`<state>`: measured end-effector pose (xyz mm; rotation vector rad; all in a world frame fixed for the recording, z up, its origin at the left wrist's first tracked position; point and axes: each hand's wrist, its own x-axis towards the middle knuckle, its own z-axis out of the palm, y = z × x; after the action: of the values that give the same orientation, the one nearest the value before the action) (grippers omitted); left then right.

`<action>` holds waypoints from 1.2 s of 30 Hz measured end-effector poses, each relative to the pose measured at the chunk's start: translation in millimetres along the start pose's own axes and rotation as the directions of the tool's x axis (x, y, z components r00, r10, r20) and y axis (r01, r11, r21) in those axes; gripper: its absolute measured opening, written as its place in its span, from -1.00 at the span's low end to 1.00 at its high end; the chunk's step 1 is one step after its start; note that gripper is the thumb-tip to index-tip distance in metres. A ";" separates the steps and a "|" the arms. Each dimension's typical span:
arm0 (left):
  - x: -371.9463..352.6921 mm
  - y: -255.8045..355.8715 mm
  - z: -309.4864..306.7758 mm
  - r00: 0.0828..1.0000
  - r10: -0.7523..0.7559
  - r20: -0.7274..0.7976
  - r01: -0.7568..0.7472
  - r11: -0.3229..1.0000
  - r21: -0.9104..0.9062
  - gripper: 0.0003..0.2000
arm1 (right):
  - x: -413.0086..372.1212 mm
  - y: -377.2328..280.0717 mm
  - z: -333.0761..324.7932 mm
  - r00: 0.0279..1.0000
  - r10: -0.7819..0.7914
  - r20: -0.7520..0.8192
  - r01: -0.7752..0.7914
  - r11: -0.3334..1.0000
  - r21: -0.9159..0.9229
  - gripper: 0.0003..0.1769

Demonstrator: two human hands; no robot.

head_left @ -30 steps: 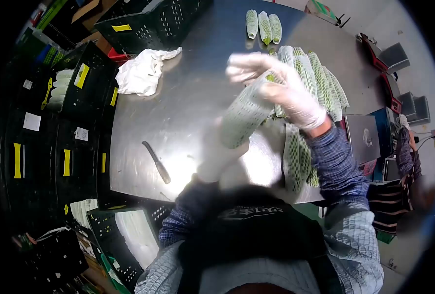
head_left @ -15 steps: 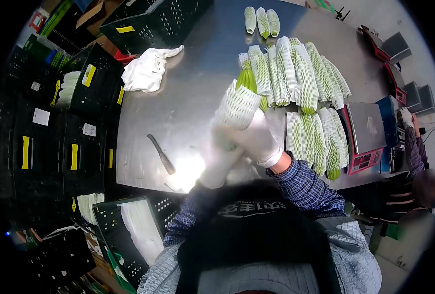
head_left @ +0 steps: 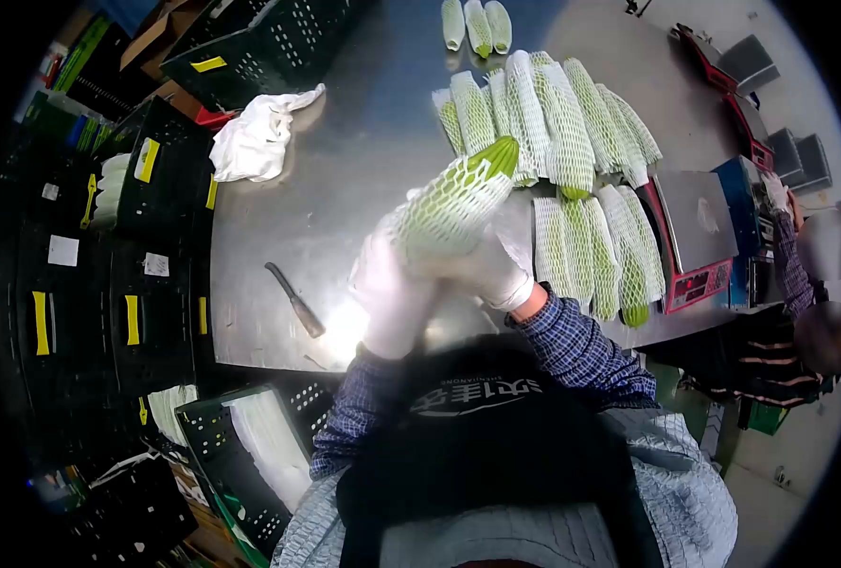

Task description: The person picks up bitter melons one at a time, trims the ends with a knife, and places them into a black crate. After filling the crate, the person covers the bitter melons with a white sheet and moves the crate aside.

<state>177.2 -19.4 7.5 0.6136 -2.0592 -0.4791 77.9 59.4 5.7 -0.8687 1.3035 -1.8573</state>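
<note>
A ribbed green vegetable (head_left: pixel 458 199) in a white foam net is held up above the metal table (head_left: pixel 259 237), tilted, its bare end pointing to about one o'clock. Both gloved hands meet at its lower end: the left hand (head_left: pixel 387 284) curls round that end at seven o'clock, the right hand (head_left: pixel 486 270) closes in from five o'clock. Blur and overlap hide most fingers, so their exact grip cannot be told. The left forearm rises steeply, slanting slightly inward; the right forearm slants up and leftward, with bare wrist between glove and checked sleeve (head_left: pixel 586 355). Clockwise from the held piece, three netted vegetables (head_left: pixel 478 26) lie at twelve o'clock, a far row of netted vegetables (head_left: pixel 572 118) between one and two, and a nearer row of netted vegetables (head_left: pixel 595 256) towards four. A scale (head_left: pixel 695 227) stands at three o'clock, with a co-worker's gloved hand (head_left: pixel 776 191) beyond it. A crate with a white stack (head_left: pixel 269 445) sits at seven, a knife (head_left: pixel 294 301) lies at eight, a crumpled white cloth (head_left: pixel 261 140) near ten, and a dark crate (head_left: pixel 269 57) stands just past ten.
</note>
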 end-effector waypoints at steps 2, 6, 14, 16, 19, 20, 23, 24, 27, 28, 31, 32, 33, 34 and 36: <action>-1.2 3.1 -2.2 0.982 -0.066 0.175 0.081 0.994 -0.079 -0.42 | 0.6 -3.4 -13.7 1.000 -0.013 -0.016 0.014 0.996 0.084 -0.41; -37.6 10.0 15.6 0.744 -0.319 0.586 0.582 0.740 -0.336 -0.37 | -2.3 -12.2 -54.4 0.998 0.013 -0.068 0.030 0.809 0.587 -0.43; -56.4 35.7 42.5 0.296 0.323 0.899 0.337 0.846 -0.414 -0.12 | -104.2 -19.6 -100.3 0.818 0.220 -0.532 -0.284 0.958 -0.040 -0.21; -63.9 30.5 53.2 0.242 0.438 0.866 0.141 0.867 -0.478 -0.14 | -117.3 -26.7 -147.5 0.815 0.023 -0.579 -0.338 0.830 -0.444 -0.12; -67.6 15.7 64.5 0.252 0.360 0.898 0.259 0.869 -0.421 -0.19 | -124.6 -15.8 -223.8 0.797 -0.022 -0.603 -0.588 0.197 -0.784 0.01; -69.8 9.7 68.4 0.280 0.346 0.896 0.233 0.881 -0.413 -0.22 | -120.2 -16.8 -234.2 0.781 0.054 -0.622 -0.624 0.073 -0.778 0.05; -68.4 -5.9 74.4 0.332 0.289 0.898 0.214 0.904 -0.371 -0.27 | -107.2 2.1 -260.8 0.880 -0.044 -0.474 -0.475 -0.147 -0.868 0.05; -62.4 -9.9 73.2 0.329 0.265 0.906 0.241 0.905 -0.352 -0.27 | -103.8 -1.2 -269.2 0.897 -0.052 -0.438 -0.441 -0.141 -0.886 -0.01; -58.3 -29.6 75.5 0.345 0.145 0.927 0.415 0.862 -0.290 -0.39 | -57.0 -54.8 -266.9 0.894 -0.199 -0.402 -0.434 -0.154 -0.888 -0.42; -59.0 -40.8 78.8 0.307 0.098 0.947 0.464 0.853 -0.239 -0.41 | -26.2 -76.4 -262.2 0.894 -0.238 -0.379 -0.396 -0.028 -0.918 -0.50; -67.5 -62.8 86.9 0.434 -0.014 0.901 0.476 0.853 -0.216 -0.52 | 90.6 -105.5 -266.3 0.919 -0.234 -0.316 -0.243 0.292 -0.925 -0.59; -69.8 -73.0 90.8 0.452 -0.033 0.891 0.466 0.861 -0.204 -0.52 | 137.0 -99.6 -278.1 0.941 -0.228 -0.251 -0.151 0.381 -0.912 -0.57; -69.1 -81.2 96.9 0.470 -0.053 0.881 0.456 0.869 -0.191 -0.52 | 184.8 -87.4 -292.4 0.948 -0.136 -0.289 -0.177 0.528 -0.830 -0.54; -59.3 -82.0 99.6 0.449 -0.086 0.889 0.485 0.859 -0.162 -0.57 | 234.8 -72.6 -297.8 0.943 -0.106 -0.316 -0.186 0.619 -0.763 -0.51; -61.7 -92.6 106.8 0.385 -0.158 0.909 0.629 0.766 -0.133 -0.60 | 338.1 -36.4 -332.4 0.907 0.149 -0.394 -0.398 0.609 -0.686 -0.46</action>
<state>137.1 -46.7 -138.9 0.6462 -2.5275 -1.8969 -384.1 -52.3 -5.3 -0.7114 2.3582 -1.1760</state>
